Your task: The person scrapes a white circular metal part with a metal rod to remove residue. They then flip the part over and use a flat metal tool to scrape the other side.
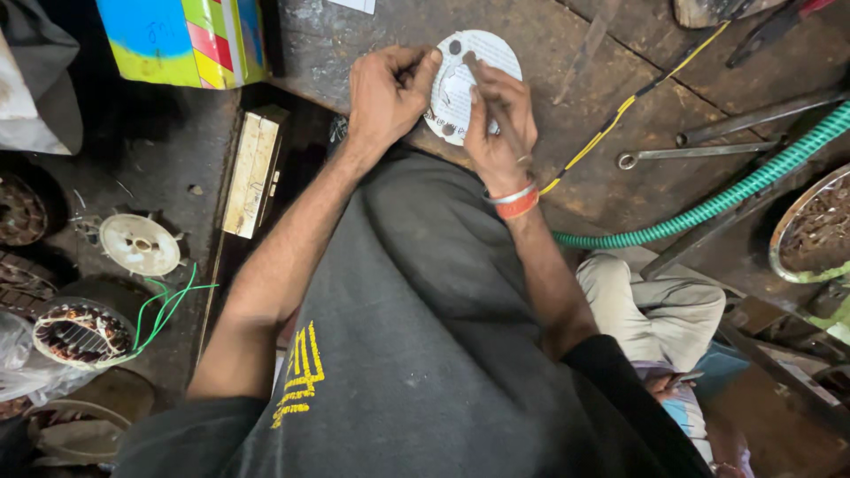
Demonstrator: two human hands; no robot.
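A round white disc (478, 55) with holes and printed marks lies on the dark wooden workbench (575, 177) near its front edge. My left hand (387, 88) grips the disc's left rim with thumb and fingers. My right hand (498, 119) rests on the disc's lower right part, fingers pinched around a thin dark tool or wire that points up across the disc. I cannot tell exactly what that thin thing is. An orange and white band circles my right wrist.
A green ribbed hose (708, 205), a yellow-black wire (620, 111) and a metal wrench (691, 152) lie on the bench at right. On the floor at left sit a wound motor stator (80, 332), a white fan cover (139, 244) and a colourful box (181, 40). Another person's legs (660, 310) are at lower right.
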